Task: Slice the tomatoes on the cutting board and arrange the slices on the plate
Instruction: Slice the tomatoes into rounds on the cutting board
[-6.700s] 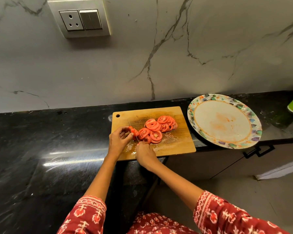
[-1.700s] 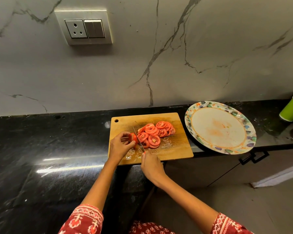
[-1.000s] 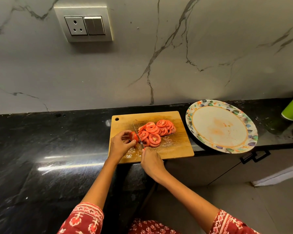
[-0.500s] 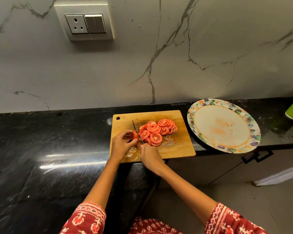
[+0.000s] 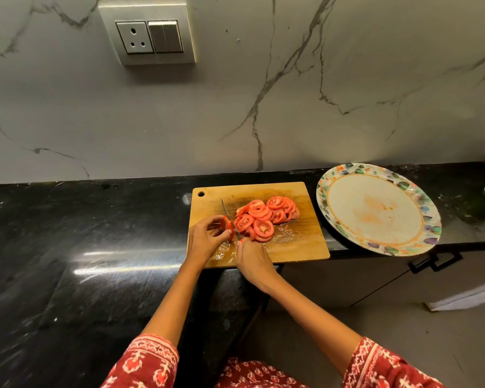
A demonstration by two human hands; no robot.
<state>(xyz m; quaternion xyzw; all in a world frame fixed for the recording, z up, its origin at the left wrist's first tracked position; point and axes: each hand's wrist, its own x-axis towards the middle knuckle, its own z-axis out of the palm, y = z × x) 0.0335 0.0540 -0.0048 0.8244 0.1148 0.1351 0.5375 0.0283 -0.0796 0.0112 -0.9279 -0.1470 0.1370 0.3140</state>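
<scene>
Grey marble-look wall (image 5: 347, 79) fills the top half of the frame, dark veins branching down through the centre and off to the upper right. Upper left, a silver switch plate (image 5: 147, 33) sits on it, a three-pin socket beside a pair of rocker switches. Below runs a glossy black stone counter (image 5: 81, 247), streaks of light glaring off it at centre left. Lower right, a pale cabinet front (image 5: 347, 278) shows under the counter edge with a black handle (image 5: 434, 263), and grey floor (image 5: 403, 331) beneath.
</scene>
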